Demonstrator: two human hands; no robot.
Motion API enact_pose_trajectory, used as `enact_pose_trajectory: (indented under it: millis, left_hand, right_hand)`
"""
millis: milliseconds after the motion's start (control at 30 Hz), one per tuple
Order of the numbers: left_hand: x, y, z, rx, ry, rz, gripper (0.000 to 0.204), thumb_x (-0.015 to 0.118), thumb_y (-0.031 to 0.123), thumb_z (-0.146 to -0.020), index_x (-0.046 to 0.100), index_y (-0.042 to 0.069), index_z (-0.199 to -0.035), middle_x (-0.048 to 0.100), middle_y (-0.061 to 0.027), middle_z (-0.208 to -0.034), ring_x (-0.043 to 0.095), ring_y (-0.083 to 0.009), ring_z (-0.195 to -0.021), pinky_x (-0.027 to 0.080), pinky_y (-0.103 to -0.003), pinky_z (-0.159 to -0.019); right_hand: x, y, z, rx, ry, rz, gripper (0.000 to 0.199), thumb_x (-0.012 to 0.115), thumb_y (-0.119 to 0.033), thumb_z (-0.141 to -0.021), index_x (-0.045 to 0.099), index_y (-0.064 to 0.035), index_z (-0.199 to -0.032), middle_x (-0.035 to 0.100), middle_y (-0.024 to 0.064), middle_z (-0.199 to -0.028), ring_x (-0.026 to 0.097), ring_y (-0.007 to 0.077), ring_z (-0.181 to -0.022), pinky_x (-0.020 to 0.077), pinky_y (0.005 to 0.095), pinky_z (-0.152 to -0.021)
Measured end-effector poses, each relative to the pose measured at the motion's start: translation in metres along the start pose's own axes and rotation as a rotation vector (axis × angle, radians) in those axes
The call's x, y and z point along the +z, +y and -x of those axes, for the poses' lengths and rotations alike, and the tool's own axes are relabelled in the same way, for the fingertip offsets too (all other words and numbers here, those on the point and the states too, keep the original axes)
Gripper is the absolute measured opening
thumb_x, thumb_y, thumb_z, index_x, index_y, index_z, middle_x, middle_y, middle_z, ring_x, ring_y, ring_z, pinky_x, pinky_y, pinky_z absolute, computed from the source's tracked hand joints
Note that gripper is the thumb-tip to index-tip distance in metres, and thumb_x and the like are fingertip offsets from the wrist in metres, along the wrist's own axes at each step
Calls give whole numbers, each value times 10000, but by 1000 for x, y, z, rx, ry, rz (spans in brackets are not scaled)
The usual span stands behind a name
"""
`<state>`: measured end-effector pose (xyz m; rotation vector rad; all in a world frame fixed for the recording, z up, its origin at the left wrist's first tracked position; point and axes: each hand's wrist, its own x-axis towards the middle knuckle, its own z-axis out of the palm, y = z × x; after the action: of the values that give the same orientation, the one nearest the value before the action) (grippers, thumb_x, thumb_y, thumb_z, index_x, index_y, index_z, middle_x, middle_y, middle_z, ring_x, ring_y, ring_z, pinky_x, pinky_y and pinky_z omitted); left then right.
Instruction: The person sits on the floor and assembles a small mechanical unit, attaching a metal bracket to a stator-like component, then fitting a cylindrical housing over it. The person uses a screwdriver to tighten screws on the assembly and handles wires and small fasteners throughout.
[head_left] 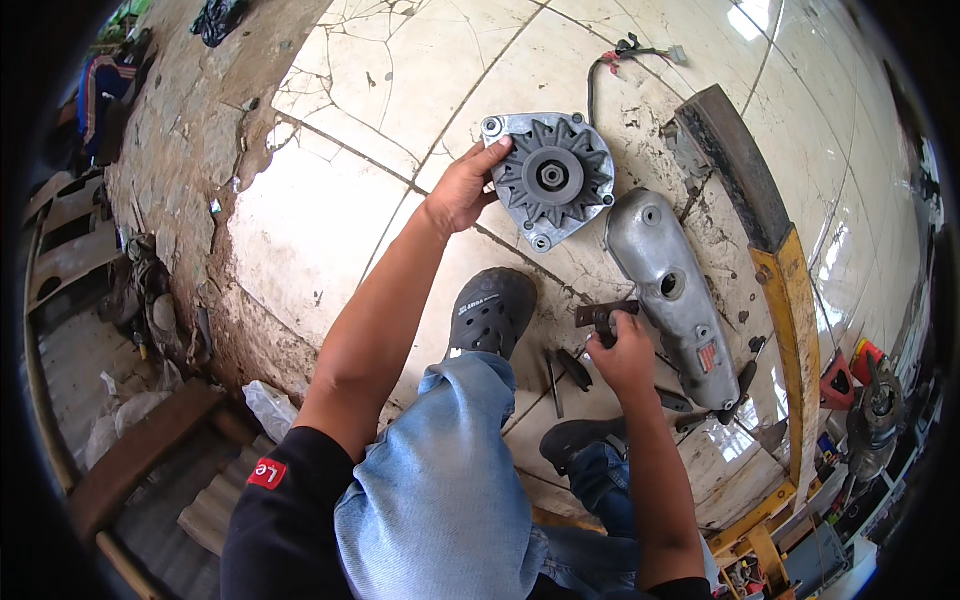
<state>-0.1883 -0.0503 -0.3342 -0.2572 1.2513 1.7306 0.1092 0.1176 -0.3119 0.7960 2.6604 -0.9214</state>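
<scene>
My left hand [468, 188] grips the left edge of an alternator [553, 175], thumb on its face. The alternator has a grey metal housing, a dark finned fan and a round pulley with a nut in the centre. A cable [590, 95] runs from its top to a small connector. Lower right, my right hand [628, 358] is closed on a dark brown, rusty metal bracket [597, 315]. Just beside that hand lies a long grey metal valve cover [680, 300] with a round hole. The fingers' undersides are hidden on both hands.
A yellow metal stand [790, 330] with a dark padded arm rises at right. Dark tools [573, 372] lie near my shoes on the cracked tile floor [330, 220]. A wooden bench [150, 450] is at lower left; a red object [838, 383] and clutter sit far right.
</scene>
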Motion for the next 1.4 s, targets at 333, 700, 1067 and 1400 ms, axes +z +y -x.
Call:
enact_pose_trajectory:
  millis: [333, 700, 1067, 1400]
  left_hand:
    - [35, -37, 28, 186, 25, 296, 674, 725, 193, -899, 392, 91, -1476, 585, -55, -1262, 586, -166, -1079, 520, -354, -869]
    - [37, -39, 41, 188, 48, 147, 650, 702, 252, -922, 392, 115, -1478, 578, -38, -1276, 567, -152, -1082, 486, -359, -869]
    - [19, -27, 36, 24, 116, 107, 462, 500, 331, -1023, 404, 117, -1422, 503, -63, -1358, 482, -250, -1261, 363, -592, -1066]
    - [18, -27, 61, 144, 455, -14, 531, 457, 303, -975, 388, 60, -1442, 456, -114, -1402, 456, -257, -1264, 393, -476, -1028]
  right_hand:
    - [27, 28, 11, 66, -97, 145, 393, 708, -199, -743, 582, 14, -1048, 608, 238, -999, 592, 437, -953, 493, 499, -808]
    - [32, 32, 7, 92, -20, 141, 409, 721, -208, -755, 579, 6, -1073, 615, 233, -1056, 608, 426, -972, 507, 486, -804]
    - [-43, -34, 1, 199, 222, -495, 337, 713, -106, -812, 587, 17, -1100, 669, 95, -897, 614, 156, -780, 497, 306, -712]
    - [-71, -101, -27, 144, 280, -638, 360, 749, -100, -823, 584, 42, -1109, 665, 94, -888, 589, 117, -746, 485, 269, -649]
